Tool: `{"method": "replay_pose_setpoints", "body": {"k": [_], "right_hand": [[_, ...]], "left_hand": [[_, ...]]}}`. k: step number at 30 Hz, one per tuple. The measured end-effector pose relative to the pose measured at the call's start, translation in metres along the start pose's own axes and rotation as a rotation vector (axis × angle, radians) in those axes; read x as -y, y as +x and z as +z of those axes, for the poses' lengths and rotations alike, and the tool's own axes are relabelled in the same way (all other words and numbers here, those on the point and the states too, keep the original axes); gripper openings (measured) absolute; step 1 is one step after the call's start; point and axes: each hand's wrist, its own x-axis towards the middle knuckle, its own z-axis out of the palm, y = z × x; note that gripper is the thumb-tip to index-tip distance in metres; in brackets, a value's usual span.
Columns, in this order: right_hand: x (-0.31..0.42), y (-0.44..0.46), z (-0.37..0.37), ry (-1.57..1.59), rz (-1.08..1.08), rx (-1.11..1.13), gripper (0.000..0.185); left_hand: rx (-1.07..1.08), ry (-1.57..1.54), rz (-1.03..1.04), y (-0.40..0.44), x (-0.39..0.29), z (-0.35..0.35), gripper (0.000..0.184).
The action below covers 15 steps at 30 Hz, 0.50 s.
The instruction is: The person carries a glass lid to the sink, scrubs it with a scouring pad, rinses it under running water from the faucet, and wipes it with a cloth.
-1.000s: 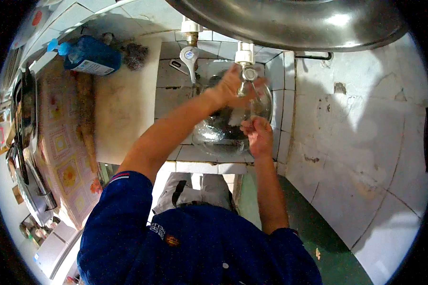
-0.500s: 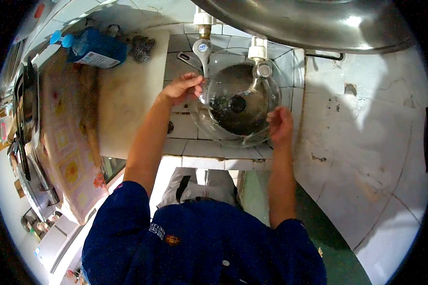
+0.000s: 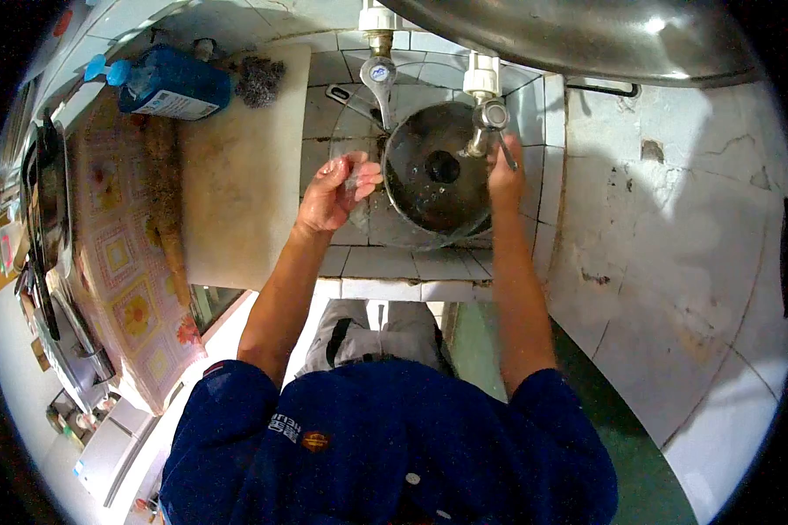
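- Holding left hand (image 3: 336, 192) out left of the right tap (image 3: 490, 115), with fingers half curled; couldn't tell if grasping a faint clear edge there.
- Had right hand (image 3: 505, 182) just beside the tap's lever, probably to work flow; couldn't tell fingers gripping or merely touching.
- Had round lid (image 3: 420, 206) under the tap's spout, inside tiled sink (image 3: 526, 105), likely to contain runoff.

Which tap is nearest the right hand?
The tap on the right: its thin metal lever overlaps the right hand in view. The left tap, with a blue-marked handle, is farther from that hand.
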Motion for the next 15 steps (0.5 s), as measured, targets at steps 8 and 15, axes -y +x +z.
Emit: {"method": "replay_pose_setpoints", "body": {"k": [8,15], "right_hand": [[-0.009,-0.099,0.023,0.014,0.438,-0.257,0.063],[0.089,-0.157,0.034,0.533,0.808,-0.236,0.078]], "left_hand": [[-0.121,0.001,0.037,-0.016,0.017,0.005,0.042],[-0.07,-0.145,0.136,-0.009,0.026,0.005,0.033]]}}
